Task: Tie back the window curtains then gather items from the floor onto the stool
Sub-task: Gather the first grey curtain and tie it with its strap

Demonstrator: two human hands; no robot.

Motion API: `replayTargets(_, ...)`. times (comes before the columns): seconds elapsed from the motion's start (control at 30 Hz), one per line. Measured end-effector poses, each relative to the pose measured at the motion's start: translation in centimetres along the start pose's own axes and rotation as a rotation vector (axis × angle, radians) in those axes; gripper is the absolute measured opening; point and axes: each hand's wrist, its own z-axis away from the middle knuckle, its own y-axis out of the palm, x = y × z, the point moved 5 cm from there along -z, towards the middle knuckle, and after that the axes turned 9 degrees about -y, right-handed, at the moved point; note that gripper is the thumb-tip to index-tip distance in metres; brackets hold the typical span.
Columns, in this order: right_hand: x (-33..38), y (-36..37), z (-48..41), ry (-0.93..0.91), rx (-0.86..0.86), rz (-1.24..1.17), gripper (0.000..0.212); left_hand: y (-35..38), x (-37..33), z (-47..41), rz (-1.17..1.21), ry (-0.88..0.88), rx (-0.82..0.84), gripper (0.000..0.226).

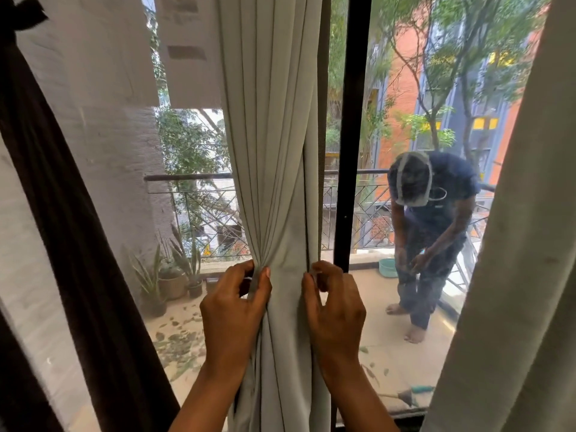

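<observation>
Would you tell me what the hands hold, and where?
The left hand grips the grey curtain by its gathered left folds; the right hand pinches its right edge.

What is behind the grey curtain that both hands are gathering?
The balcony railing runs behind the grey curtain, and the black window frame stands at its right edge. The left hand and right hand grip it. What lies directly behind is covered.

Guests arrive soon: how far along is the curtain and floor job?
Done: the grey curtain is gathered into a bunch. In hand: the left hand and right hand pinch its folds. Left: tying it off; floor items and stool are out of view.
</observation>
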Motion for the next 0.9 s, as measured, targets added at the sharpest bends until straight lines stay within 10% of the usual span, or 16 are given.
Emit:
replayTargets(0.13, -0.2, -0.8, 0.6, 0.272, 0.089, -0.23, 0.037, 0.4, -1.0, 0.6, -0.018, 0.059, 0.023, 0.031)
replayTargets(0.37, 2.1, -1.7, 0.3, 0.086, 0.175, -0.15, 0.006, 0.8, -2.6, 1.4, -0.043, 0.107, 0.091, 0.021)
replayTargets(0.9, 0.0, 0.8, -0.1, 0.165, 0.228, -0.384, 0.01, 1.7, -0.6, -2.1, 0.093, -0.315, 0.426, 0.008)
